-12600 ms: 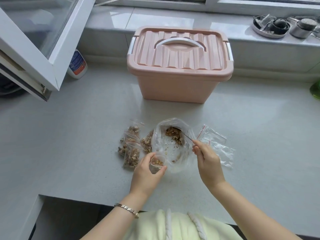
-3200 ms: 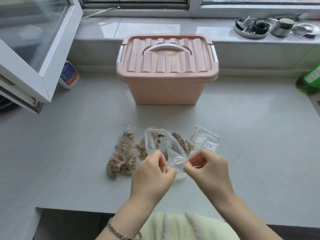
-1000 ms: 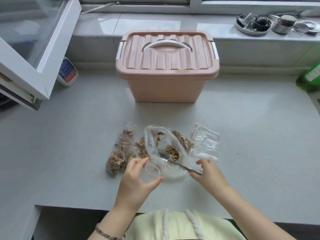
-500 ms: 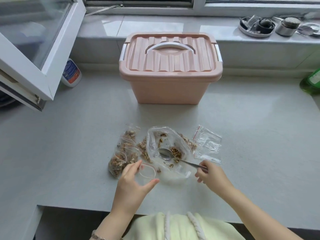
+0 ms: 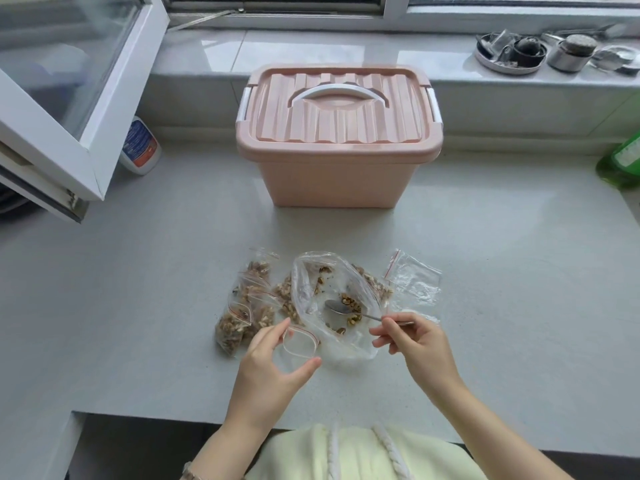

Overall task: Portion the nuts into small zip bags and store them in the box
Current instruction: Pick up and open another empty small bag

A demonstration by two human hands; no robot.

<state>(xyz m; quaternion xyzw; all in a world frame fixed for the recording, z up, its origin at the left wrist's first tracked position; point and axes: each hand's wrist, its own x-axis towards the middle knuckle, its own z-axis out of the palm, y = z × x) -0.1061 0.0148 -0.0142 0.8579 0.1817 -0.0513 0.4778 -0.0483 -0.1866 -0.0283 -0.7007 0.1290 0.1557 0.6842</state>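
A large clear bag with a few nuts lies open on the counter. My right hand pinches the handle of a metal spoon whose bowl lies among those nuts. My left hand holds a small empty zip bag with its mouth held open, just left of the large bag. Several filled small zip bags lie to the left. Empty zip bags lie to the right. The pink storage box stands behind with its lid shut.
An open window sash juts over the counter at the left, with a white bottle behind it. A green bottle stands at the right edge. Metal dishes sit on the sill. The counter's front edge runs below my hands.
Three seconds ago both hands pinched a small zip bag. Since then my right hand has taken the spoon into the large bag, and my left hand holds the empty small bag open.
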